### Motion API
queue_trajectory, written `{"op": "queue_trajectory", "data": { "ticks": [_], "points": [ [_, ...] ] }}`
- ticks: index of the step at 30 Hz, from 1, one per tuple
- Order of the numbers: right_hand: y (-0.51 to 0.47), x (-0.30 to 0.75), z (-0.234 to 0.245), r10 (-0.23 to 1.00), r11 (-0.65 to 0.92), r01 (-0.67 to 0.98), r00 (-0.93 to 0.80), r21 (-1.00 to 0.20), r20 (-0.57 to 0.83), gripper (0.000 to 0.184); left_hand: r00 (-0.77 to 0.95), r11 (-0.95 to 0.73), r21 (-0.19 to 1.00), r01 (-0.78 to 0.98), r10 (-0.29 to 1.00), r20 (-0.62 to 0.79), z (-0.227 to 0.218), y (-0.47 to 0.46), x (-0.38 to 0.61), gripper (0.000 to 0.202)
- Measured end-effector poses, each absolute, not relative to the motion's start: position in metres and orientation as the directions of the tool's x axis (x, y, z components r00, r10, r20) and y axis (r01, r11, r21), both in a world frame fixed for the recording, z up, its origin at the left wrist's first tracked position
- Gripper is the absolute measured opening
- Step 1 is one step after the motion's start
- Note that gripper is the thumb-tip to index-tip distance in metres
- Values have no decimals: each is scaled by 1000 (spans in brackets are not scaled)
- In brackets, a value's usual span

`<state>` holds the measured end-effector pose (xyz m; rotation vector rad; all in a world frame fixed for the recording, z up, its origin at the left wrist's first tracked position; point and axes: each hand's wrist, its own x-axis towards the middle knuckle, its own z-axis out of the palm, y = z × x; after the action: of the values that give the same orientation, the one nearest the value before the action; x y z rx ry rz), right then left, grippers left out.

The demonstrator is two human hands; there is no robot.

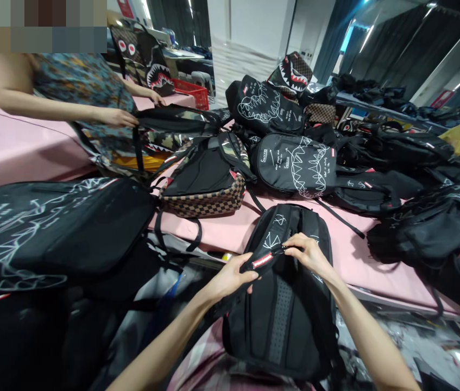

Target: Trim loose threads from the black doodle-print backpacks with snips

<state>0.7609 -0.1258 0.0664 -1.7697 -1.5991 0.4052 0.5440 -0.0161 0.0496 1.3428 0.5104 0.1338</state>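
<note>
A black backpack (282, 320) with white line drawings lies back side up at the near edge of the pink table (347, 255). My left hand (232, 277) is closed on its shoulder strap (263, 259), which carries a small red and white tag. My right hand (309, 254) pinches the same strap a little farther along, fingers pressed together.
Many black, camouflage and checkered backpacks (205, 182) are piled across the table. A large black bag (50, 228) lies at my left. Across the table a person (79, 92) handles another black bag (176, 119). A red basket (195, 92) stands behind.
</note>
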Motion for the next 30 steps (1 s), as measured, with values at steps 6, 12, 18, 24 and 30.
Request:
{"op": "queue_trajectory", "data": {
  "ticks": [6, 12, 18, 24, 30],
  "points": [
    [-123, 759, 64, 949, 54, 755, 166, -654, 269, 13, 883, 243, 942, 232, 353, -309, 45, -15, 543, 32],
    [-122, 765, 65, 961, 75, 772, 112, -631, 251, 17, 888, 257, 938, 231, 339, -312, 45, -14, 541, 28],
    [-120, 765, 62, 956, 123, 774, 75, -620, 284, 16, 893, 237, 940, 247, 322, -316, 48, -12, 542, 27],
    [-117, 761, 60, 936, 193, 796, 28, -574, 352, 15, 884, 254, 935, 248, 336, -325, 51, -15, 542, 26],
    [-118, 755, 64, 924, 210, 799, 26, -563, 382, 16, 887, 234, 945, 230, 348, -302, 56, -16, 543, 21]
  ]
}}
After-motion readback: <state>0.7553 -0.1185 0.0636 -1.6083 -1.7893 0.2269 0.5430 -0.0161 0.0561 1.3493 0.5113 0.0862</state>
